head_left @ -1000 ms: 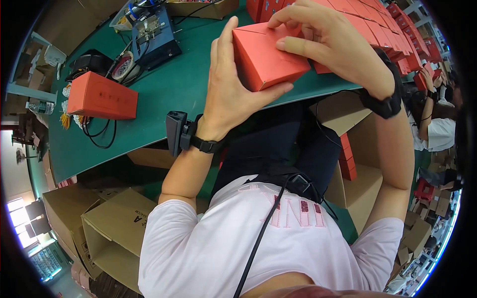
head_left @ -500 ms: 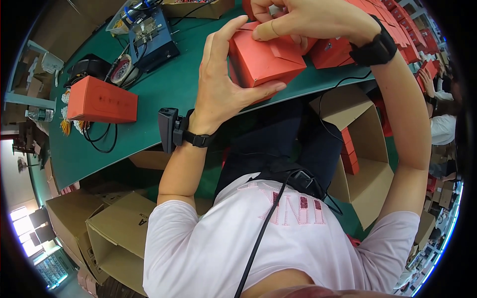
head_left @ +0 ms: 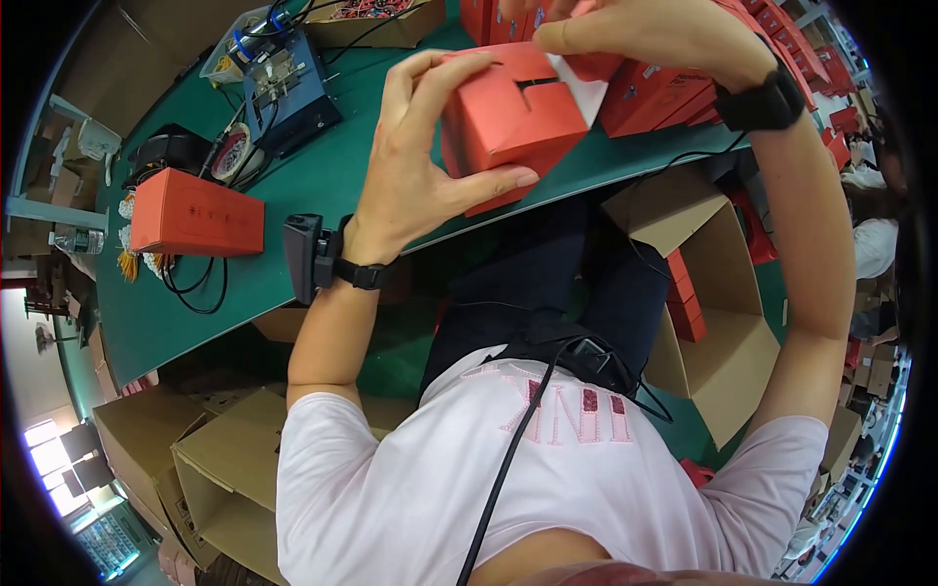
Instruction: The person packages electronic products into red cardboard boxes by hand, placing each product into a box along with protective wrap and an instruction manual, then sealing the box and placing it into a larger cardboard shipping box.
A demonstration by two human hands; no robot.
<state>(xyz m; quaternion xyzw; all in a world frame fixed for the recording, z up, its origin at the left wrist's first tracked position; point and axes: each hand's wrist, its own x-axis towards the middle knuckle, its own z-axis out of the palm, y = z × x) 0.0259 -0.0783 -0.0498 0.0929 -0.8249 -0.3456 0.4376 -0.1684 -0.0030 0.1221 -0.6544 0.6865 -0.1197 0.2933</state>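
Observation:
My left hand (head_left: 430, 146) grips a red cardboard box (head_left: 513, 117) at the table's front edge, thumb along the near side and fingers over the top left edge. Slits and folded flaps show on the box's upper end. A white inner surface (head_left: 583, 90) shows along the box's right side. Just above that, my right hand (head_left: 611, 34) hovers with thumb and fingers apart; the frame's top edge cuts off some fingertips. Whether it touches a flap is hidden.
On the green table (head_left: 332, 205) stand another red box (head_left: 198, 212), a blue metal fixture (head_left: 288, 98) and a tray of small parts (head_left: 386, 21). Several red boxes (head_left: 650, 98) line the right. Open cartons (head_left: 723, 303) stand below the table, one holding red boxes.
My right hand has lifted up and right off the box's top, where its fingers were pressing. The flaps now show slits and a white inner surface. My left hand and the box shifted slightly left.

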